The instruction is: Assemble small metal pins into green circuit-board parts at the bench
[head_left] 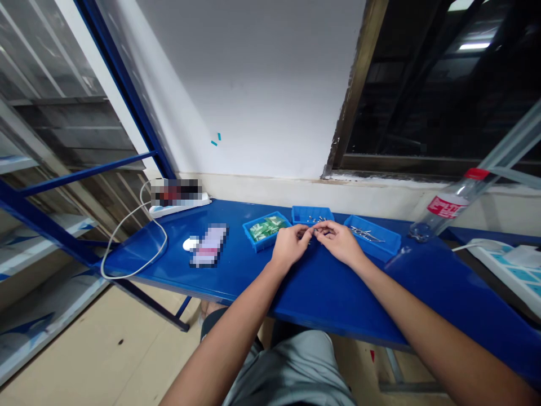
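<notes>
My left hand (291,244) and my right hand (335,239) meet fingertip to fingertip above the front of the middle blue tray. Both are closed in a pinch around something small that the fingers mostly hide; its kind does not show. Small shiny metal pieces (318,219) lie in the middle blue tray (302,214). Left of my hands, a blue tray (258,246) holds green-and-white pieces (267,226). To the right, another blue tray (391,243) contains thin metal rods (367,234).
A clear plastic bottle (448,204) with a red cap stands at the right, near a white power strip (511,265). On the left lie a blurred-out phone-like object (210,245), a round white item (190,244) and a white cable (164,242). Wall and window rise behind the blue table (338,304).
</notes>
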The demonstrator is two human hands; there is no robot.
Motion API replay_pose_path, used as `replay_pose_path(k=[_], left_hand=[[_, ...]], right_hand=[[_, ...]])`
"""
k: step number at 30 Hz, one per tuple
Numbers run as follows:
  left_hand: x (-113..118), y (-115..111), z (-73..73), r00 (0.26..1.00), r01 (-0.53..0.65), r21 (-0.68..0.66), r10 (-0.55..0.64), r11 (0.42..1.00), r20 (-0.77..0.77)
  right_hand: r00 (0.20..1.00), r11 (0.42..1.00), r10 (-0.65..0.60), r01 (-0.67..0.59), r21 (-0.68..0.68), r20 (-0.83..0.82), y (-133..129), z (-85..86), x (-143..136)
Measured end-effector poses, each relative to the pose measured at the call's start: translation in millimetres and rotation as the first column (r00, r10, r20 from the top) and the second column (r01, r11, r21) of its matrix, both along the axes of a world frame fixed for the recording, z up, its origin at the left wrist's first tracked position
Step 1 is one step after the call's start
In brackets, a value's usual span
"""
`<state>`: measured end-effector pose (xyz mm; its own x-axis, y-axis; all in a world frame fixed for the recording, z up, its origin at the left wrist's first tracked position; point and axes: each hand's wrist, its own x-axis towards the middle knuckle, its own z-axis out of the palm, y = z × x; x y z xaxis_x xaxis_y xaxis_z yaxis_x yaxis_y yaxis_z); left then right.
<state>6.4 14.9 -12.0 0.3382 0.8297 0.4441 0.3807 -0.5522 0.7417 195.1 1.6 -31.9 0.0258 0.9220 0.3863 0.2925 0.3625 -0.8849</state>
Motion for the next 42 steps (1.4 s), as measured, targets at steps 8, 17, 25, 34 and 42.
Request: replay_pose_path(k=[8, 17, 25, 34, 42], left_hand=[[-2, 3, -3.0, 0.997, 0.064, -0.028, -0.065, 0.998, -0.037], [0, 6, -7.6, 0.997, 0.020, 0.015, -0.018, 1.000, -0.071], [2, 6, -10.4, 0.995, 0.074, -0.028, -0.073, 0.997, 0.063], [-1, 0, -0.6, 0.999, 0.015, -0.030, -0.014, 0.999, 0.030], [1, 5, -8.6, 0.996, 0.065, -0.084, -0.060, 0.994, 0.065]], right_hand=[[0.999, 0.999, 0.050, -0.051, 0.020, 0.012, -2, 1.9, 0], [0.991, 0.995, 0.014, -0.027, -0.096, -0.130, 2, -0.4, -1], [0.994, 0.998, 0.027, -0.033, -0.057, -0.102, 4, -2.5, -2], [1.000, 1.000, -0.004, 0.005, 0.012, -0.023, 0, 0.8, 2], [0.999, 0.999, 0.043, -0.043, -0.002, -0.017, -1, 0.2, 0]])
